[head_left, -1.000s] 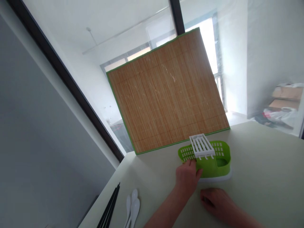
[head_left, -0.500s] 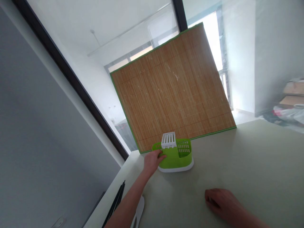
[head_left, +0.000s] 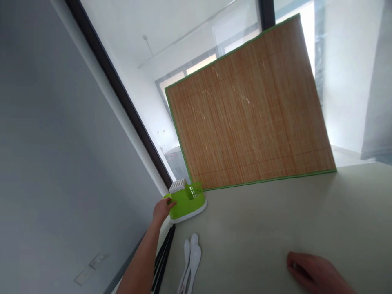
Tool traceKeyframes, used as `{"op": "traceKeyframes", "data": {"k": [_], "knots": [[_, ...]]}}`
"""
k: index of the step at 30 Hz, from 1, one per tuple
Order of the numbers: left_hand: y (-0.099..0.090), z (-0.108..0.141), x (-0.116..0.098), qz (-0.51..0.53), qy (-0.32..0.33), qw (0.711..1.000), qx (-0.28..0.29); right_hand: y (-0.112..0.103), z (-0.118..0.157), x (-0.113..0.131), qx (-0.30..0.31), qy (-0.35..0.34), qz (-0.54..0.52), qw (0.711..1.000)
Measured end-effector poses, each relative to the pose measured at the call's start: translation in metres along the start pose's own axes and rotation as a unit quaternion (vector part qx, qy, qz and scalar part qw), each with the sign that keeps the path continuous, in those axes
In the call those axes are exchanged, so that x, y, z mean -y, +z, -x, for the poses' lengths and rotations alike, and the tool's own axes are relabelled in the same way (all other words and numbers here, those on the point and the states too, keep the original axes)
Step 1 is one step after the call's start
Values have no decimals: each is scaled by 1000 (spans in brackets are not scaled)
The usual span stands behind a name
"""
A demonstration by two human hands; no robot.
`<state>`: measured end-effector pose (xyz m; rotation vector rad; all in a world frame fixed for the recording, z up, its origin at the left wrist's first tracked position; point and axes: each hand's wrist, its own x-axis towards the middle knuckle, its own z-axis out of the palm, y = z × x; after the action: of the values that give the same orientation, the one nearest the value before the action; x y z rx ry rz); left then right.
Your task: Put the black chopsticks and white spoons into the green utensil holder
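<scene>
My left hand (head_left: 162,209) grips the left end of a green plastic holder (head_left: 185,204) with a white base and a white slotted part on top. The holder stands upright at the table's back left corner, near the lower left edge of the bamboo mat. My right hand (head_left: 312,269) is curled low on the right over the table; whether anything is inside its fingers is hidden. White spoons (head_left: 194,257) lie in front of the holder. Black chopsticks (head_left: 163,259) lie to their left, beside my left forearm.
A bamboo mat (head_left: 251,110) with green edging stands upright against the glass at the back of the pale table (head_left: 245,228). A grey wall (head_left: 76,143) runs along the left, with a socket (head_left: 85,275) low on it.
The green holder has moved left, to the table's back corner, with my left hand on it. The view has shifted, and the spoons now show beside my forearm. My right hand stays curled.
</scene>
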<state>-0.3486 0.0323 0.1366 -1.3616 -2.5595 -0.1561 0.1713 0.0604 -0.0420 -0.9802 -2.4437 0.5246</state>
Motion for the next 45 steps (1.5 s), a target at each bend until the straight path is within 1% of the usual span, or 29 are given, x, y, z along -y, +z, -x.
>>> {"op": "traceKeyframes", "data": {"k": [2,5,10,14,17,19,21,23,25,27,28,30,33,36,41,45], "knots": [[7,-5,12,1,-9,1000,-2,0,0,-1,11,13,9,1000],[17,-10,21,5,-11,1000,-4,1,0,-2,22,28,20,999],[32,-15,25,19,-12,999,-24,1,0,-4,32,36,28,998],[40,-8,25,37,-5,997,-64,3,2,-7,34,37,32,998],[49,8,28,45,-18,994,-98,2,3,-7,35,31,28,998],[57,27,33,46,-38,992,-108,1,3,-6,37,27,24,999],[67,50,41,45,-57,992,-105,0,3,-5,35,23,23,999],[79,77,50,49,-83,993,-72,-1,2,-4,33,18,24,999],[90,104,58,61,-114,992,1,0,2,-4,29,15,25,999],[98,128,61,72,-130,987,68,1,3,-5,21,13,26,999],[101,139,61,72,-130,986,82,2,3,-5,17,12,26,999],[102,155,55,56,-121,988,77,2,3,-6,12,10,26,1000],[99,167,40,9,-111,993,42,1,2,-6,7,10,28,1000],[95,170,27,-20,-110,993,30,-1,2,-4,-11,3,26,1000],[92,171,21,-58,-103,992,32,-1,2,-3,-28,-3,15,999],[93,174,18,-84,-101,991,28,0,2,-5,-18,-4,16,1000]]}}
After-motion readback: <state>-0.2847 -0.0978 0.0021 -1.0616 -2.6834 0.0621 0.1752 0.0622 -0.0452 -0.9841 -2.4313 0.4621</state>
